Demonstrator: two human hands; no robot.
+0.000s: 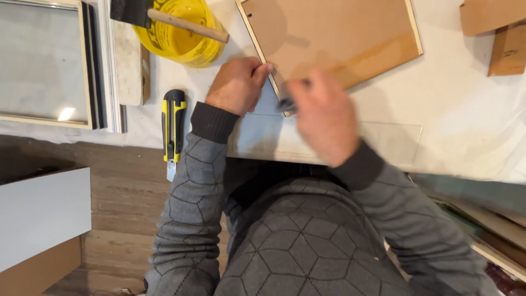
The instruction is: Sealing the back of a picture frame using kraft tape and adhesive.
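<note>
- Roughly, left to right, all placed relative to the clear sheet [383,143] lying flat at the near edge of the white table [466,109]:
- Far left of the sheet: pale-framed glass panel [41,63], flat, with dark strips along its right side.
- Left and up from the sheet: yellow bucket [178,30], round, with a printed label too blurred to make out; a wooden-handled brush [164,19] lies across its rim, handle pointing right.
- Just left of the sheet: yellow-and-black utility knife [174,129], long axis running away from the person, blade end toward the person and over the table edge. No hand on it.
- Left hand [236,85]: at the sheet's far left corner, fingers curled, fingertips pressing the near-left corner of the picture frame [334,38]. Clenched-looking, but I cannot tell whether it grips anything.
- Picture frame: brown backing board up, thin pale rim, long axis left-right and tilted slightly clockwise, its near corner overlapping the sheet.
- Right hand [324,118]: over the sheet's middle, motion-blurred, closed around a small dark tool [287,103] whose tip points left at the frame corner.
- Clear sheet itself: long axis left-right, parallel to the table edge.
- Far right and up from the sheet: brown cardboard pieces [496,33], plain.
</note>
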